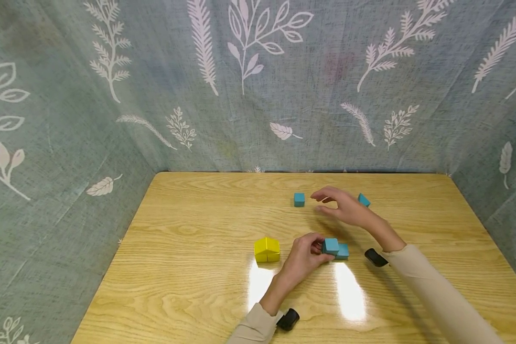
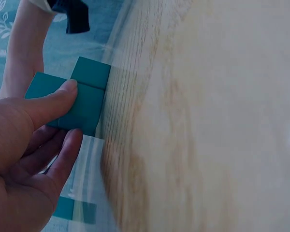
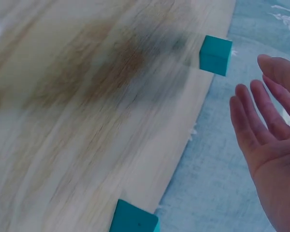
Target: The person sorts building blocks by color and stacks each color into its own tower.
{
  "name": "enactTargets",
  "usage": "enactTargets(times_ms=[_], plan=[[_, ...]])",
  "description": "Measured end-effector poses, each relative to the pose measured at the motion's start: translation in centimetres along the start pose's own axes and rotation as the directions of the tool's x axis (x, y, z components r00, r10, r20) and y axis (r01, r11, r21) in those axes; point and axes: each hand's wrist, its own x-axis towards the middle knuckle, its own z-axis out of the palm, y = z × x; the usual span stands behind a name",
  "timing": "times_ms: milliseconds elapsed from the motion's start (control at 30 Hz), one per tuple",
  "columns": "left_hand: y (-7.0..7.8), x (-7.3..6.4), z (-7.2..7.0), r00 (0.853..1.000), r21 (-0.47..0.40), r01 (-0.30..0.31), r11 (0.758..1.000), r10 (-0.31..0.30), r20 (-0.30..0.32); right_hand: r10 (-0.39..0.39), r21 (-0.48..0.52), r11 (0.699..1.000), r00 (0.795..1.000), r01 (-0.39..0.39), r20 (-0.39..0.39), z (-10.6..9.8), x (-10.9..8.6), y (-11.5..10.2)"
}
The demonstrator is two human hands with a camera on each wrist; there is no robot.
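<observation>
My left hand grips a small group of blue wooden blocks near the middle of the table. One blue cube sits on top, and another blue block lies low on its right side. In the left wrist view the thumb presses across the blocks' faces, with the other fingers curled behind. Farther back, my right hand hovers above the table with spread, relaxed fingers and holds nothing. Its fingertips point at a single blue cube, a short gap away; the right wrist view shows that cube too.
Left of my left hand stands a yellow block group with a peaked top. A blue triangular block lies behind my right wrist, partly hidden. Patterned grey-green cloth hangs around the back and sides of the wooden table.
</observation>
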Motion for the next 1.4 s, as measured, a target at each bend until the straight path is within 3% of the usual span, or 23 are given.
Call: enactTargets(times_ms=[233, 500, 867, 1400], plan=[[0.0, -0.1, 0.1, 1.000, -0.004, 0.014, 1.000, -0.014, -0.010, 0.020, -0.009, 1.000, 1.000, -0.020, 0.016, 0.5, 1.6, 0.6], [0.0, 0.0, 0.2, 1.000, 0.001, 0.013, 1.000, -0.013, -0.017, 0.052, -0.058, 0.997, 0.994, -0.047, 0.093, 1.0, 3.3, 1.2], [0.2, 0.0, 0.0, 0.999, -0.043, 0.050, 0.998, -0.050, 0.002, 0.071, -0.038, 0.997, 0.979, -0.065, 0.191, 1.9, 4.9, 1.3], [0.0, 0.1, 0.0, 0.999, -0.049, 0.041, 0.998, -0.042, -0.007, 0.105, 0.077, 0.990, 0.988, -0.114, 0.117, 1.0, 2.6, 1.3]])
